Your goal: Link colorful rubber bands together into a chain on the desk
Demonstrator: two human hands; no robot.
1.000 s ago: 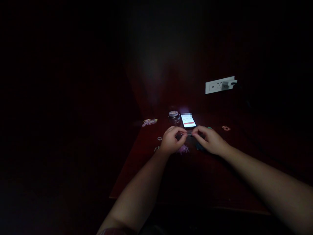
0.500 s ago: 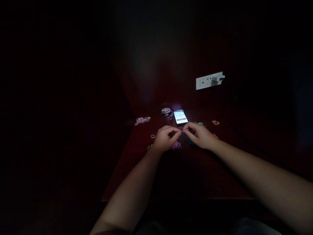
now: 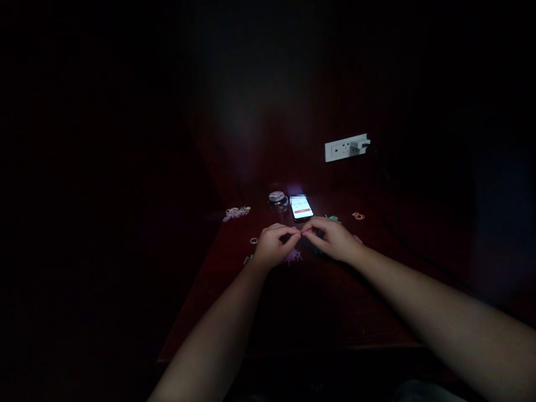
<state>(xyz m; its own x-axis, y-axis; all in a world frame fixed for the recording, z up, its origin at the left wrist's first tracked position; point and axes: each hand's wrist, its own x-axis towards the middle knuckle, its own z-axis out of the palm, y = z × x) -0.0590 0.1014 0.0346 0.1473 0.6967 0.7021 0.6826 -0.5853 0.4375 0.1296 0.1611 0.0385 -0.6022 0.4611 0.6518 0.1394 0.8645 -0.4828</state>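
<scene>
My left hand and my right hand meet fingertip to fingertip above the dark red table. Each is closed in a pinch of thumb and forefinger. Whatever lies between the fingertips is too small and dim to make out. Below them a pile of small purple bands or strips lies on the tabletop. Green pieces show just behind my right hand. To the left of my left hand lie a small pale ring and some light pieces.
A lit phone stands behind my hands, beside a lidded clear jar. Farther left is a pile of mixed pale bands; an orange piece lies right. A wall socket holds a plug with a dark cable. The surroundings are very dark.
The view has shifted slightly, so everything appears a little lower and to the left. My fingertips have come closer together; the small gap with a thin pale bit between them no longer shows.
</scene>
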